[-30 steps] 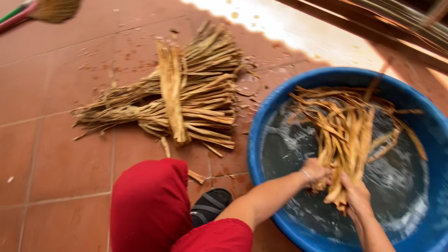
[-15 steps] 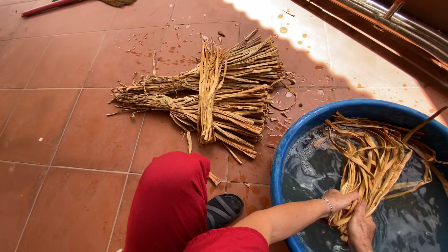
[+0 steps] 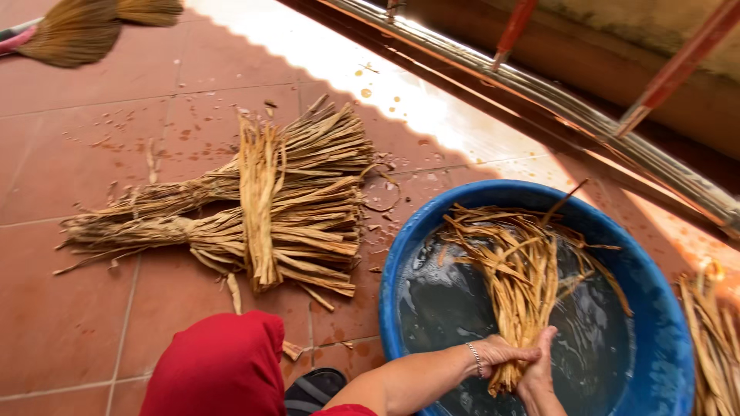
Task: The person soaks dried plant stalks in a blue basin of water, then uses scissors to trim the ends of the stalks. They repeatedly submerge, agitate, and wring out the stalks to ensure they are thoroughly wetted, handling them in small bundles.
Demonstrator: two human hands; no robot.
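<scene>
From above, both hands, the left hand (image 3: 505, 356) and right hand (image 3: 537, 377), are clamped together around a bundle of dried strips (image 3: 518, 281) lying in the water-filled blue basin (image 3: 663, 347), beside tied bundles (image 3: 262, 208) on the red-tiled floor (image 3: 69, 308).

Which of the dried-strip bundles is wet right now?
The bundle of strips fanned out in the blue basin, gripped at its near end by the left hand and right hand. The tied bundles lie on the tiled floor, outside the water.

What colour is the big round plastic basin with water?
The round plastic basin is blue, seen in the head view.
</scene>
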